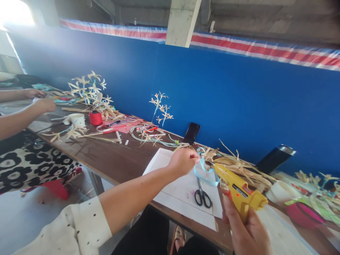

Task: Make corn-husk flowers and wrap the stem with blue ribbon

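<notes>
My right hand (245,221) is wrapped around the handle of a yellow hot glue gun (233,186). The gun's nozzle points up and left, close to a light blue ribbon (205,181). My left hand (184,161) is closed, its fingertips pinching the ribbon above a white sheet (170,193); the exact grip is partly hidden. The ribbon curls down from there in a loop. Under it, black-handled scissors (202,197) lie on the sheet, blades toward the ribbon. Dried husk strips (233,161) are heaped behind the gun's nozzle.
A phone (192,133) leans on the blue partition (225,99), and a dark flask (276,158) lies tilted on the right. Husk flowers (89,86), a red thread spool (95,118) and white tape (77,120) stand left. Another person's hands (44,104) work at far left.
</notes>
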Motion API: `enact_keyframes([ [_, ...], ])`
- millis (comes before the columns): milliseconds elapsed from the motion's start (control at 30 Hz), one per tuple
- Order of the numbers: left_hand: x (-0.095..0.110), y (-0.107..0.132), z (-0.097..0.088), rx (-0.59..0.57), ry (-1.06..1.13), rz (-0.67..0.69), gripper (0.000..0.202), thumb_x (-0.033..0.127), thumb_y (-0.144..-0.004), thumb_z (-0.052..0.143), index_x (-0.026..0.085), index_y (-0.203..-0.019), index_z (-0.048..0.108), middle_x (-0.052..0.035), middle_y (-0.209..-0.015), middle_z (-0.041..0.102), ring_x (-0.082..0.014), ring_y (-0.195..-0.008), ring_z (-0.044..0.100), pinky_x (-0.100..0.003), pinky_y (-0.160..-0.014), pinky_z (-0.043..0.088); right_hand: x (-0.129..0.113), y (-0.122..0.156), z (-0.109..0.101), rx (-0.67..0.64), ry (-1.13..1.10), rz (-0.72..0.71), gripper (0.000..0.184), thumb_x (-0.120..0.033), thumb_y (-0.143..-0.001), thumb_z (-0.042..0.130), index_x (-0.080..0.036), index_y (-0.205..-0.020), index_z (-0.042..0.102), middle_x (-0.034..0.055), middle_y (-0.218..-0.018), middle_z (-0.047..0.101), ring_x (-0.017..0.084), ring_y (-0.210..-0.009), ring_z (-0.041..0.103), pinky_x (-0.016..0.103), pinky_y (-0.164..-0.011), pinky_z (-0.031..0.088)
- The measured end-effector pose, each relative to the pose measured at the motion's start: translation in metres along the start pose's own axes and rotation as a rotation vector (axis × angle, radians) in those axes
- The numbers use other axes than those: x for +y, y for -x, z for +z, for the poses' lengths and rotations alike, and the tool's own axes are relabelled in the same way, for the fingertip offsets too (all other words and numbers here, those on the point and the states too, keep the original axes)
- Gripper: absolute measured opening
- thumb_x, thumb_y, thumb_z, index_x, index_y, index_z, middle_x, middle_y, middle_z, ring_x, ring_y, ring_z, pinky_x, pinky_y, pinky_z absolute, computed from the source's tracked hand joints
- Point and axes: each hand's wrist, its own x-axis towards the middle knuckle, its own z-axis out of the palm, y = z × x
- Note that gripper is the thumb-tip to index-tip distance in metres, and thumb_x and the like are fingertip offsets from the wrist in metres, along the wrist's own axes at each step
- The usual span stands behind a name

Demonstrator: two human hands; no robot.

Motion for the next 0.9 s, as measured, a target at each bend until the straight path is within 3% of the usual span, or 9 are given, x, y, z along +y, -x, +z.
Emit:
enact_keyframes([
  [133, 0.000, -0.002, 0.005, -0.056, 0.366, -0.183, 0.017, 0.027, -0.073, 0.058, 0.014, -0.078, 0.069, -0.0022, -0.069, 0.066, -0.0098, -0.060, 0.057, -0.021, -0.057, 0.046, 0.002, 0.000, 0.000, 0.004, 0.066, -0.022, 0.051, -0.069, -0.068, 0.055, -0.018, -0.072, 0.060, 0.0044, -0.061, 0.064, 0.021, -0.059, 0.058, 0.029, -0.052, 0.043],
  [267, 0.006, 0.000, 0.007, -0.078, 0.568, -0.276, 0.013, 0.022, -0.073, 0.062, 0.011, -0.078, 0.068, -0.0035, -0.068, 0.066, -0.0083, -0.058, 0.056, -0.021, -0.058, 0.049, 0.002, 0.003, 0.003, 0.056, 0.026, -0.060, 0.049, -0.067, -0.070, 0.056, -0.019, -0.073, 0.061, 0.0036, -0.059, 0.063, 0.021, -0.058, 0.058, 0.029, -0.052, 0.041],
  [433, 0.012, 0.001, 0.008, -0.071, 0.580, -0.303, 0.009, 0.018, -0.072, 0.062, 0.011, -0.075, 0.067, -0.0027, -0.066, 0.065, -0.0083, -0.058, 0.057, -0.022, -0.060, 0.050, 0.006, 0.002, 0.005, 0.038, 0.013, -0.055, 0.050, -0.067, -0.070, 0.056, -0.018, -0.077, 0.062, 0.0026, -0.058, 0.062, 0.020, -0.056, 0.057, 0.030, -0.054, 0.042],
  [600, 0.007, 0.000, 0.012, -0.077, 0.531, -0.242, 0.012, 0.020, -0.071, 0.060, 0.011, -0.075, 0.067, -0.0015, -0.063, 0.065, -0.0067, -0.052, 0.054, -0.021, -0.056, 0.047, 0.007, 0.000, 0.006, 0.029, -0.007, -0.067, 0.050, -0.067, -0.071, 0.056, -0.018, -0.083, 0.063, 0.0020, -0.061, 0.062, 0.019, -0.059, 0.057, 0.029, -0.056, 0.042],
  [900, 0.006, -0.001, 0.012, -0.100, 0.437, -0.161, 0.017, 0.024, -0.071, 0.056, 0.013, -0.075, 0.069, -0.0006, -0.064, 0.065, -0.0066, -0.051, 0.052, -0.018, -0.051, 0.042, 0.003, 0.000, 0.006, 0.030, 0.013, -0.122, 0.046, -0.065, -0.074, 0.054, -0.019, -0.073, 0.060, 0.0001, -0.052, 0.058, 0.017, -0.052, 0.053, 0.028, -0.053, 0.039],
])
